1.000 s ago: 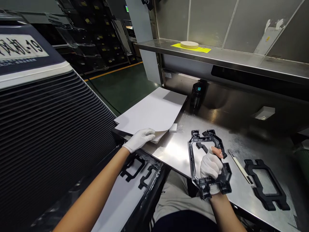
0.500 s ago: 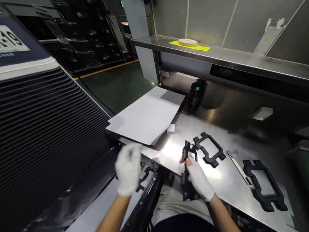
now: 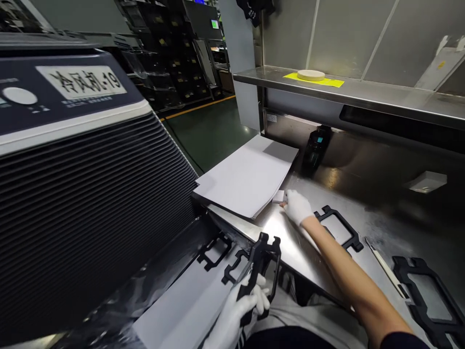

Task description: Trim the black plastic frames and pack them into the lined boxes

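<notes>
My left hand [image 3: 250,303], in a white glove with bare fingertips hidden from view, holds a black plastic frame [image 3: 259,247] above the lap, at the bench's front edge. My right hand [image 3: 298,207], also gloved, reaches across the bench with thumb and finger closed at the right edge of a small white block [image 3: 278,196]. That block lies beside a stack of white sheets [image 3: 247,177]. Partly behind my right forearm is another black frame [image 3: 343,225] on the metal bench. Two more black frames [image 3: 214,252] lie on a white sheet in a bin at the left.
A white-handled knife [image 3: 387,271] and a further black frame [image 3: 430,295] lie on the bench's right side. Across the back runs a metal shelf [image 3: 378,94] with a round pale disc [image 3: 311,75] on yellow paper. A large ribbed machine [image 3: 90,218] stands at the left.
The black frame has passed from my right hand to my left. My right hand has moved forward to the white block. The view has turned left.
</notes>
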